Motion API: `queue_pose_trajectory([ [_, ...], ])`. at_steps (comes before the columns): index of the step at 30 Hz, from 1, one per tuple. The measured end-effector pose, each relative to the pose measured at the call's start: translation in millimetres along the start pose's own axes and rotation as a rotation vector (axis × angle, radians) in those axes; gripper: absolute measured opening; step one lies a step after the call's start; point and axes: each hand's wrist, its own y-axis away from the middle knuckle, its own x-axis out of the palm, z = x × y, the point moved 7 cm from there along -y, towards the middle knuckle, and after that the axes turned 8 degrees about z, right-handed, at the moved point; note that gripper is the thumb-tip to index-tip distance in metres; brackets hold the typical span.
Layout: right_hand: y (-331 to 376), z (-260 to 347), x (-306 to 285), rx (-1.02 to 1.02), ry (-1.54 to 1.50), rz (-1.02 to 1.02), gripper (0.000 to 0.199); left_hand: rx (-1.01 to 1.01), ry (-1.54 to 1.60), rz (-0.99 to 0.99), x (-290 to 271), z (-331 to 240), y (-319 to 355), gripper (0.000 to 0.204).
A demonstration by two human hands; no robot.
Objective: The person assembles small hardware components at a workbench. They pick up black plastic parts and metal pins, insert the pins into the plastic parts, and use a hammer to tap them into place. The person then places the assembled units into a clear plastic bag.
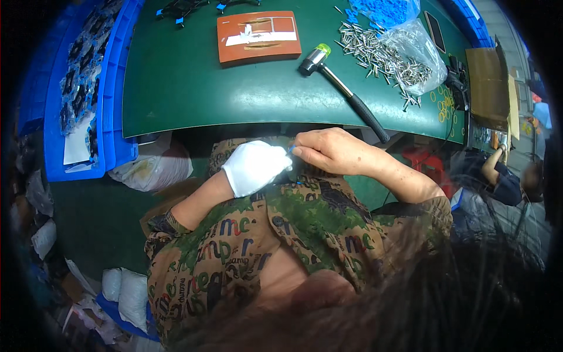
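My left hand [256, 168], in a white glove, is closed with its fingers curled in, in front of my body just below the table edge. Against its fingertips my bare right hand [331, 151] is closed in a pinch. A tiny bluish bit shows where the fingers meet, too small to name. On the green table [234, 102] beyond lies a mallet [338, 83] with a black and yellow-green head, its black grip reaching over the edge. Behind it are a reddish-brown block [258, 56] with white strips on top and a pile of metal pins [375, 53].
Small blue parts [381, 10] and a clear plastic bag [422, 58] lie at the far right, near a phone [435, 32]. Blue bins [108, 105] with black pieces flank the table's left. A cardboard box [488, 88] stands at the right; another person [501, 179] sits beyond.
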Motion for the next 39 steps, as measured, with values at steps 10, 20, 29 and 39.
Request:
queue_pose_trajectory([
  [10,-0.5,2.8,-1.3,0.003,0.093,0.086,0.025,0.059,0.019,-0.023,-0.6,-1.8,-0.4,0.017],
  [20,2.3,4.1,10.1,0.051,0.074,0.146,0.025,-0.087,-0.003,0.071,9.0,-1.1,-2.9,0.019],
  [29,-7.7,-26.7,44.0,0.212,-0.769,0.482,0.040,-0.325,0.533,0.210,22.7,21.6,14.1,0.022],
  [39,59.6,8.2,-80.9,0.157,0.804,-0.789,0.029,-0.157,0.415,-0.554,-152.3,5.5,18.9,0.029],
])
